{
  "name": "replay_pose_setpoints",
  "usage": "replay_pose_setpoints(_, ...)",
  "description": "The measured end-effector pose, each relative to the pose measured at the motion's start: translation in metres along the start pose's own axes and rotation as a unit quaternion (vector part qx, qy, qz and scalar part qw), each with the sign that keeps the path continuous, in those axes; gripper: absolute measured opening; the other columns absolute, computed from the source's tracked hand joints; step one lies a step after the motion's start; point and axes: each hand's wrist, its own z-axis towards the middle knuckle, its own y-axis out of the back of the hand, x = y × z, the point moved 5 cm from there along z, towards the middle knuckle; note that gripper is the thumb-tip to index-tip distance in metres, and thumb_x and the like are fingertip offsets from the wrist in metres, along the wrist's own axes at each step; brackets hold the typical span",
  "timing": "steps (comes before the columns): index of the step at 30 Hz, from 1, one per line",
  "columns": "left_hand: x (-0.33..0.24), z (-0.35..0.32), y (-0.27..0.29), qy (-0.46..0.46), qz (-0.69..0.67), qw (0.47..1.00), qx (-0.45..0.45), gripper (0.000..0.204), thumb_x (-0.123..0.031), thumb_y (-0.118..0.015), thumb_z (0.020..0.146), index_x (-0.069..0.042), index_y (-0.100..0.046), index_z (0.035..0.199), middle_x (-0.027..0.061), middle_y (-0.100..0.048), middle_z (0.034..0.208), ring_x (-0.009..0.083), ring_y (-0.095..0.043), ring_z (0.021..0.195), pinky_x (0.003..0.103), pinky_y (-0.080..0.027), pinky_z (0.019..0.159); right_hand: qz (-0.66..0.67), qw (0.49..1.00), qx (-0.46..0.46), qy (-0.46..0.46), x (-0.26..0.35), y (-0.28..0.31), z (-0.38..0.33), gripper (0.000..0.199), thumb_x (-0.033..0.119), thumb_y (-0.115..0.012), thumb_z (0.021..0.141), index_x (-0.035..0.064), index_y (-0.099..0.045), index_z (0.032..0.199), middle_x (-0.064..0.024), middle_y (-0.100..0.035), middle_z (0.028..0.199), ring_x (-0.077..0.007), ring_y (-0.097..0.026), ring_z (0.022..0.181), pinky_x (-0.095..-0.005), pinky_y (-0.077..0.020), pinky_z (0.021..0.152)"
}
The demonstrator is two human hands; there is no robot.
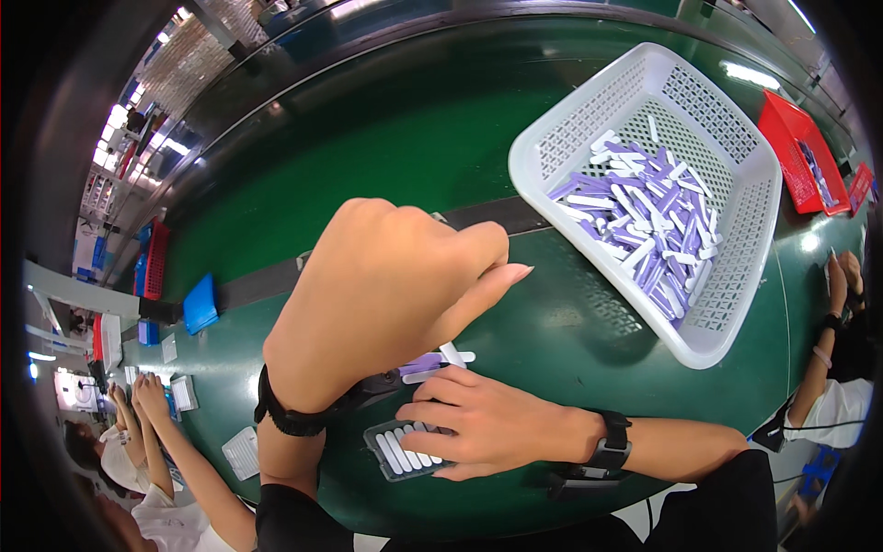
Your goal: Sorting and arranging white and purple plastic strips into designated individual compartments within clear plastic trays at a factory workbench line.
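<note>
My left hand [386, 285] is raised over the bench, its fingers curled in and the thumb close to the index finger. Whatever it may hold is hidden behind the hand. Below and to the right, my right hand [501, 423] lies across a small dark-rimmed tray [384, 465], its fingers over the top and its thumb by the near edge. White oblong sticks [395, 451] lie side by side in the tray; the hand covers its right part. Just beyond it are loose purple and white sticks [428, 365], partly hidden by my left wrist.
A large white perforated basket [589, 267] with a heap of purple and white sticks stands at the right. Past it is a red bin [791, 156]. A blue holder [200, 304] and a clear tray [241, 453] are at left. Co-workers' hands show on both sides.
</note>
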Motion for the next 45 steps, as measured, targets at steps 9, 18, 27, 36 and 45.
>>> replay_pose_setpoints(9,0.026,-0.016,0.056,0.022,-0.022,0.987,-0.155,0.013,-0.016,-0.085,0.084,-0.008,-0.075,0.080,-0.0004,-0.037,0.048,0.0081,-0.031,0.042,0.028,-0.022,0.044,0.021,1.000,0.002,-0.014,-0.001,0.003,0.002,0.049,0.030,-0.086,0.074,0.0132,-0.064,0.114,-0.0073,-0.061,0.129,-0.0292,-0.055,0.119,-0.0451,-0.0448,0.104)
replay_pose_setpoints(18,0.052,-0.085,0.138,0.095,-0.072,0.940,-0.319,0.017,-0.014,-0.073,0.098,0.002,-0.075,0.091,-0.0118,-0.038,0.060,-0.0024,-0.028,0.054,0.023,-0.015,0.051,-0.069,0.992,-0.065,-0.080,0.002,0.029,0.044,0.046,0.027,-0.088,0.074,0.0089,-0.069,0.112,-0.0078,-0.066,0.126,-0.0304,-0.061,0.108,-0.0437,-0.0507,0.093)
replay_pose_setpoints(27,0.055,-0.181,0.208,0.130,0.112,0.901,-0.399,0.028,-0.019,-0.062,0.104,0.005,-0.074,0.098,-0.0102,-0.039,0.065,-0.0018,-0.028,0.057,0.023,-0.014,0.055,-0.096,0.991,-0.077,-0.062,-0.017,0.043,0.113,0.066,0.010,-0.091,0.065,0.0075,-0.060,0.123,-0.0105,-0.068,0.122,-0.0324,-0.061,0.109,-0.0432,-0.0520,0.094)
replay_pose_setpoints(36,0.038,-0.248,0.221,0.154,-0.030,0.819,-0.552,0.028,-0.020,-0.054,0.106,0.004,-0.068,0.104,-0.0048,-0.028,0.067,0.0058,-0.025,0.060,0.029,-0.018,0.058,-0.125,0.987,-0.013,-0.099,-0.029,-0.055,0.213,0.062,0.019,-0.091,0.067,0.0014,-0.055,0.115,-0.0162,-0.069,0.102,-0.0339,-0.063,0.106,-0.0420,-0.0518,0.093)
replay_pose_setpoints(45,0.017,-0.268,0.228,0.028,-0.166,0.721,-0.672,0.031,-0.024,-0.044,0.106,0.001,-0.059,0.098,-0.0035,-0.025,0.065,0.0075,-0.020,0.058,0.029,-0.017,0.058,-0.140,0.987,0.010,-0.081,-0.027,-0.144,0.261,0.063,0.029,-0.092,0.067,0.0028,-0.056,0.112,-0.0137,-0.066,0.106,-0.0329,-0.062,0.106,-0.0446,-0.0530,0.089)
